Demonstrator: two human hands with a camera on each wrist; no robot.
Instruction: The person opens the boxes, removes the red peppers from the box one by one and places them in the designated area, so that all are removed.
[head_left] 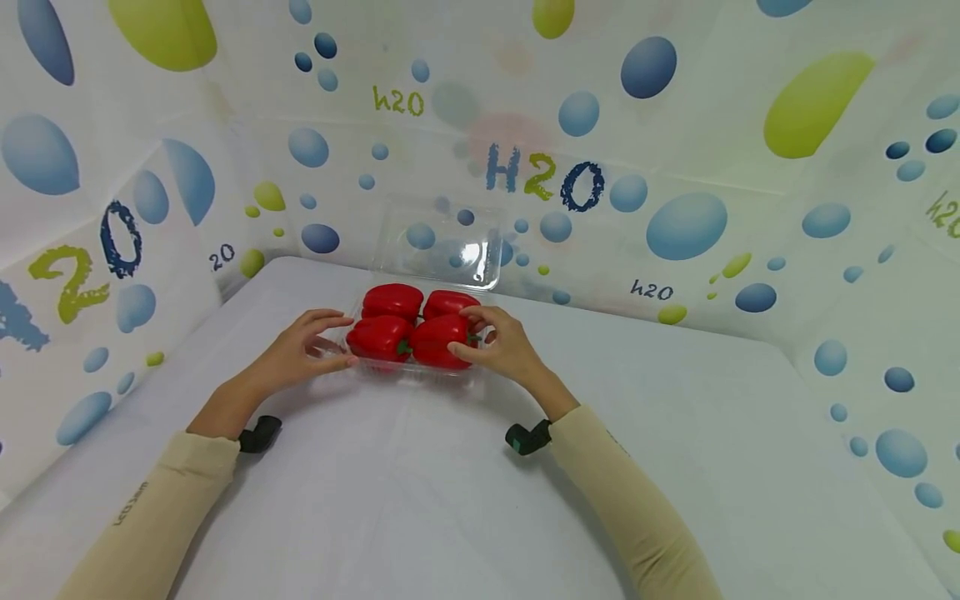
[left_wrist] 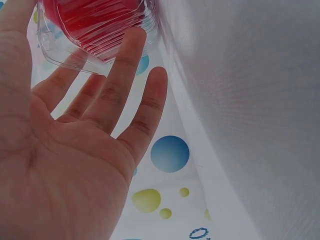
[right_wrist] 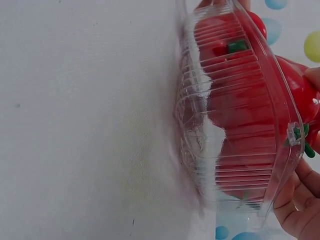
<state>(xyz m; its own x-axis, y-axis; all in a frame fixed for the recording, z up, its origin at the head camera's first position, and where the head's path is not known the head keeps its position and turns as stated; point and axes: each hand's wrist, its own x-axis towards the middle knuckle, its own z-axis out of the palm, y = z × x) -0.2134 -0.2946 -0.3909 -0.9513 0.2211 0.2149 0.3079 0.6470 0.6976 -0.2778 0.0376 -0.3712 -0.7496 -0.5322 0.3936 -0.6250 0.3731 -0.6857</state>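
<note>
Several red bell peppers [head_left: 380,337] with green stems sit in two rows in a clear plastic clamshell box [right_wrist: 197,145], whose ribbed walls show in both wrist views. My right hand [head_left: 510,346] holds the front right pepper [head_left: 433,340], thumb on its near side and fingers on its far side. Its stem end faces my palm. At the box's left end, my left hand [head_left: 303,350] is spread loosely, thumb near the front corner. In the left wrist view its fingers [left_wrist: 122,67] are fairly straight, right beside the ribbed wall.
The box's transparent lid [head_left: 438,246] stands raised at the back, close to the patterned backdrop [head_left: 450,125]. White cloth [head_left: 405,500] covers the table. A small dark camera [head_left: 261,434] sits at the left wrist, another camera [head_left: 528,437] at the right.
</note>
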